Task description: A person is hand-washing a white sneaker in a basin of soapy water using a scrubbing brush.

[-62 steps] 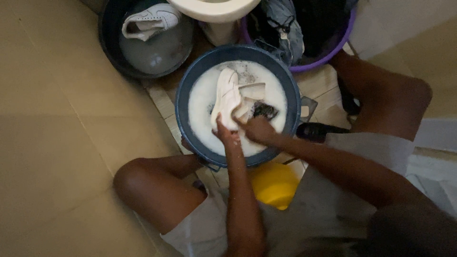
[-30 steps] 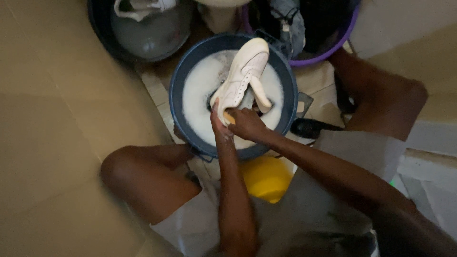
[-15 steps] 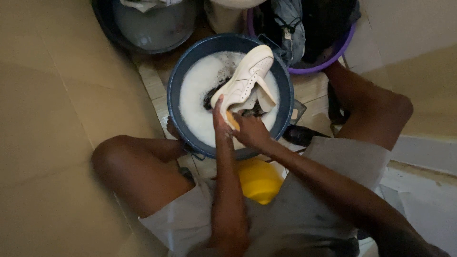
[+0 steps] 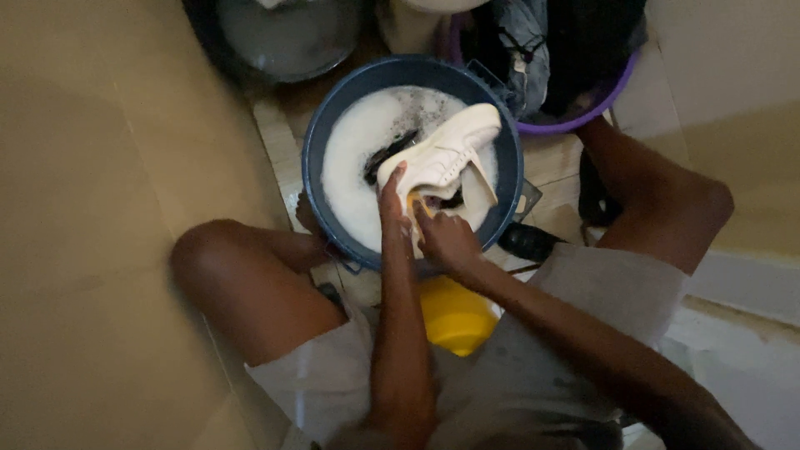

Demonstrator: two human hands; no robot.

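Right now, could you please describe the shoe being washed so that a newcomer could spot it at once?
Find the round dark blue basin of soapy water between the person's knees. Above its right half, the left hand and right hand hold a white sneaker. It is the only pale shoe lifted over the foam.

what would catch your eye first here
The white sneaker stands out, held up over foamy water in the dark blue basin at the centre. The left hand grips its heel while the right hand presses something yellow against it. A yellow bowl sits below, between the knees.
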